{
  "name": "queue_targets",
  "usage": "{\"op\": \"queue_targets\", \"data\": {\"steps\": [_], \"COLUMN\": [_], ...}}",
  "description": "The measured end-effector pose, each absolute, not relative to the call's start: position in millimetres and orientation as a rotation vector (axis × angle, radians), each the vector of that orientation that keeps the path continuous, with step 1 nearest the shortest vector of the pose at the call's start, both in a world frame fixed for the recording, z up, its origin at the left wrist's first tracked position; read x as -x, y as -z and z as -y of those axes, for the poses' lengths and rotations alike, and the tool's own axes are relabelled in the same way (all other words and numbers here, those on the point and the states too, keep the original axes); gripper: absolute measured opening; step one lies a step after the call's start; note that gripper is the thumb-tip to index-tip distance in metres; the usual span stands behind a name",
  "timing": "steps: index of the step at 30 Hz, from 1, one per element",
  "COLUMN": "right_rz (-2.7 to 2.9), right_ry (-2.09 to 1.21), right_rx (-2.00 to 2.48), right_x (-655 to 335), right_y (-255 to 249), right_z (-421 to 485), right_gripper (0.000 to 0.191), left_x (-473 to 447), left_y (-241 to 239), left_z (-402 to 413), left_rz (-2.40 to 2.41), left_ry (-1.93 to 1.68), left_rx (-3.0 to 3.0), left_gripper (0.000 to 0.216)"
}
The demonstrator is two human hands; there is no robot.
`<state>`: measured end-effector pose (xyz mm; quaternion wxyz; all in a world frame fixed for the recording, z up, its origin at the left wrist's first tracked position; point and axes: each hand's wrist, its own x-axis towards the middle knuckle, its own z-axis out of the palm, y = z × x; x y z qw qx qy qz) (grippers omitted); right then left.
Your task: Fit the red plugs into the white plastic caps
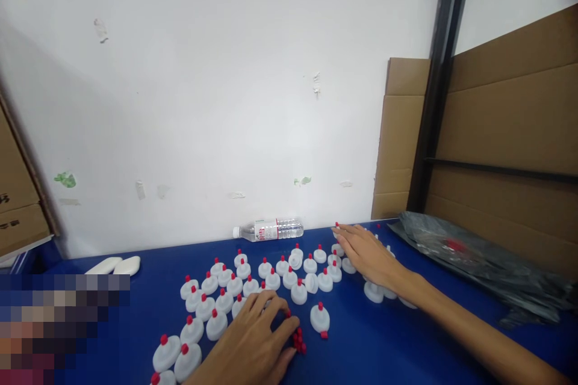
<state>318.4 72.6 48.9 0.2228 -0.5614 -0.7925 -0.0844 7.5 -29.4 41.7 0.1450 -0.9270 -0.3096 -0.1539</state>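
White, round-based plastic pieces with red caps stand in a loose cluster on the blue tabletop, one of them a white piece [192,329] at the left. My left hand [257,337] is low over the near side, fingers curved and apart. Beside its thumb and index finger lies a small pile of loose red caps [298,340]. My right hand [368,255] reaches over the far right of the cluster, fingers stretched out to the left. Its fingertips are close to a red-tipped white piece [336,232]; whether they touch it is unclear. Another white piece [320,317] stands between the hands, with a red cap [324,335] against its base.
A clear water bottle [271,230] lies along the white wall. Dark plastic bagging [474,264] covers the right side, near cardboard sheets [506,126] and a black post [433,90]. White oval pieces [127,265] lie at the left, beside a pixelated patch.
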Motion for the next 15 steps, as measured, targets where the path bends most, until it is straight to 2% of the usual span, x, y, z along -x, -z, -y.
{"op": "queue_targets", "data": {"steps": [7,11,15], "right_rz": [2.218,2.288,2.352], "right_ry": [0.28,0.248,0.155], "right_rx": [1.677,1.664,1.584], "right_x": [-324,-319,-313], "right_y": [-66,-63,-67], "right_z": [-67,-65,-60], "right_gripper": [0.049,0.047,0.052], "left_x": [-6,-7,-8], "left_y": [-39,-39,-38], "left_z": [27,28,27], "left_rz": [0.847,0.846,0.806], "left_ry": [0.482,0.485,0.51], "left_rx": [2.723,2.699,2.679], "left_gripper": [0.023,0.031,0.035]}}
